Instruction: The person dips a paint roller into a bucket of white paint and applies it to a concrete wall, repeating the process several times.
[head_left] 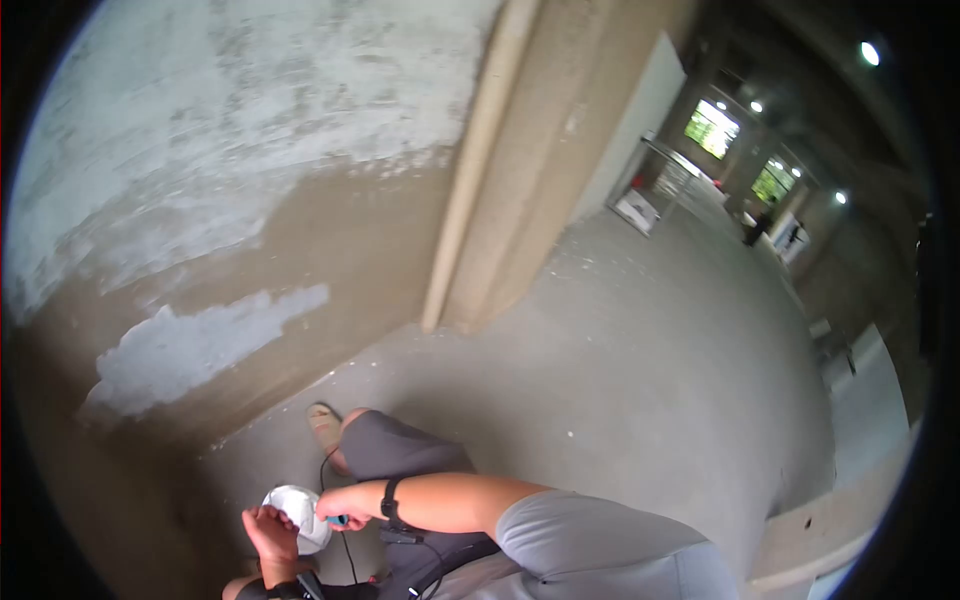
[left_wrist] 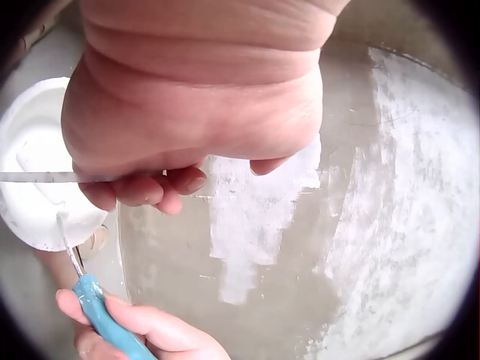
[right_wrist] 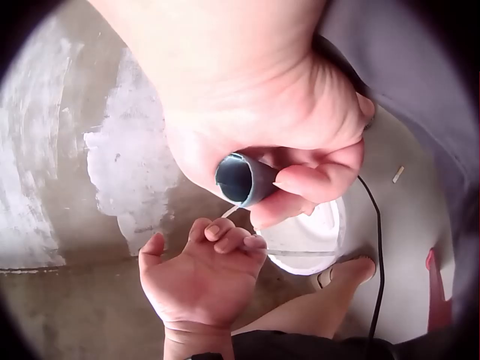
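Patchy wall nearby, right hand grips blue-handled tool beside left hand holding strip

Lighting and image, as I record them: small glaring lamps and daylit windows in a dim far hall, soft shadow on the floor, edges fisheye-curved, corners black; my wrist views brighter and paler, the bucket nearly washed out.
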